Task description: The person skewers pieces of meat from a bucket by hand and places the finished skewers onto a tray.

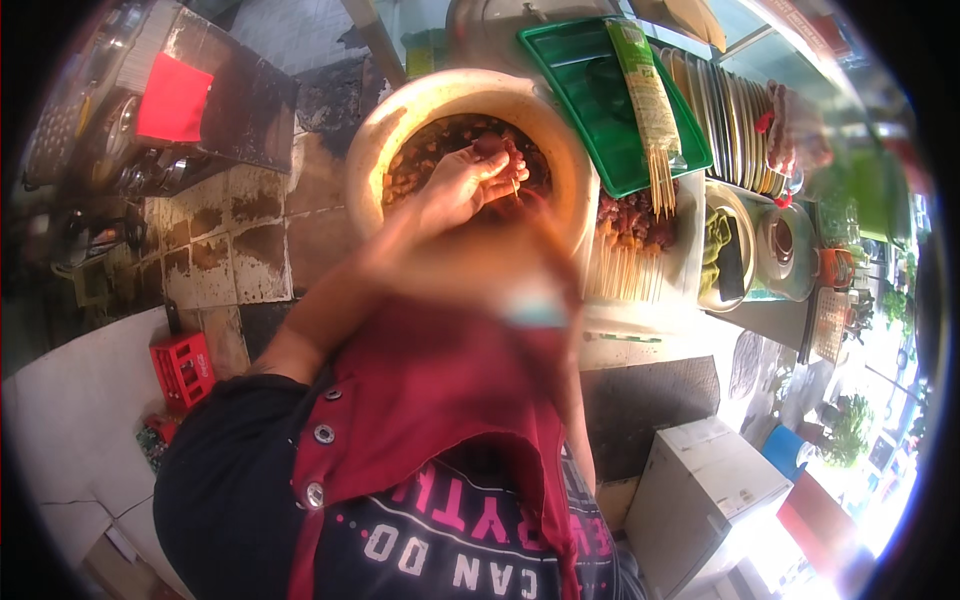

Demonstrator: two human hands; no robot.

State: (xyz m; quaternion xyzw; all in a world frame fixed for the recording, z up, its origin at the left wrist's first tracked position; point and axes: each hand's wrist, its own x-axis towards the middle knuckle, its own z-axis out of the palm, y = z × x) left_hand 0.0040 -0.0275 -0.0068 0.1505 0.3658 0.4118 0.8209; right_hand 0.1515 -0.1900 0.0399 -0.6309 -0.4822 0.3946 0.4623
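Note:
My left hand [472,180] is over a large round basin [367,161] and pinches dark red meat [513,154] against the tip of a thin wooden skewer [515,187]. Chopped pieces in dark liquid [416,154] fill the basin below it. My right forearm [579,427] comes up along the right side of the maroon apron [450,375]. A blurred orange-brown shape [472,262] close to the camera covers most of the right hand, so its grip cannot be made out. Right of the basin, several skewers of raw meat [634,225] lie in a white container [690,247].
A green tray [622,176] bearing a packet of bamboo skewers [649,105] overhangs the meat container. Plates [739,112] stand in a row behind it. A bowl with a green cloth [716,247] sits farther right. On the left are a red crate [182,369] and stained tiles [255,247].

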